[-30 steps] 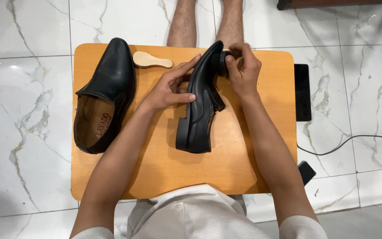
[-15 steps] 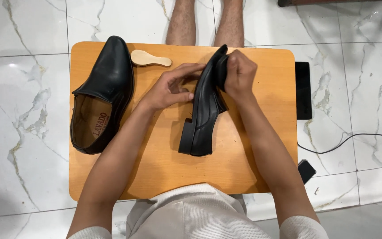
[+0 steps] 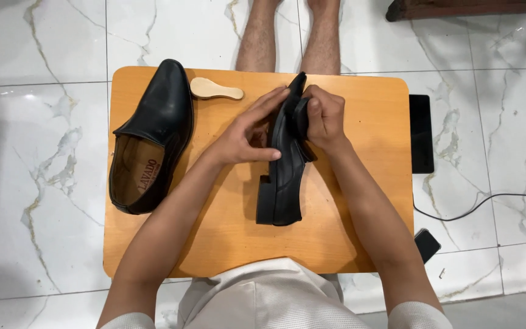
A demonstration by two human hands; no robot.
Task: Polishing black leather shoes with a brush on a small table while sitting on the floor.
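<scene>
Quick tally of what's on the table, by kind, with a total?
Black shoes: 2, one lying on its side in both hands, one resting on its sole at the left
Wooden brush handle: 1
Dark item in the right hand, against the held shoe's toe: 1, kind unclear
Total: 4 on the table. Left hand steadies the held shoe.

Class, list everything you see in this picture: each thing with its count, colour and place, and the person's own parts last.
Table: 1, orange wood, centre.
Shoe on its side: 1, black, table middle, held by both hands.
Upright shoe: 1, black, table left.
Wooden handle: 1, pale, table top edge.
Flat dark slab: 1, black, floor right.
Cable: 1, black, floor right.
Legs: 2, bare, beyond table.
Left hand: on shoe's side.
Right hand: gripping shoe's toe end.
</scene>
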